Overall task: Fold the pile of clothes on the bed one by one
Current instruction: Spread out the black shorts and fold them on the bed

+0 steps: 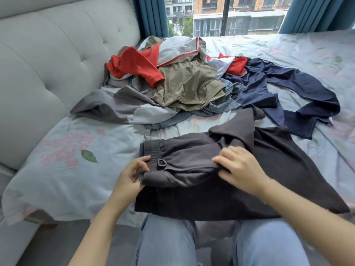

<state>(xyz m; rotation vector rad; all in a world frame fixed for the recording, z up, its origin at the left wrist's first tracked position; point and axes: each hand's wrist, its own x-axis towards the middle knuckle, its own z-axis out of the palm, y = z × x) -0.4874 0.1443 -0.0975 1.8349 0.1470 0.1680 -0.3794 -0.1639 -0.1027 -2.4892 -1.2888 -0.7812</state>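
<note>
A dark trousers piece [184,162] is held at the near edge of the bed [57,169], lying partly folded over a black garment [278,179] spread beneath it. The waistband end is pinched by the left hand [132,173], its fingers curled round the fabric edge just beside a small D-ring [162,162]. The cloth farther along is gripped by the right hand [240,169], fingers bent and bunching a fold. Behind, the pile [184,79] of unfolded clothes is heaped toward the headboard [48,64]: a red shirt [134,64], an olive garment [188,83], a grey piece [115,106] and navy trousers [288,89] trailing to the right. Knees in blue jeans [169,242] are seen below the bed edge.
</note>
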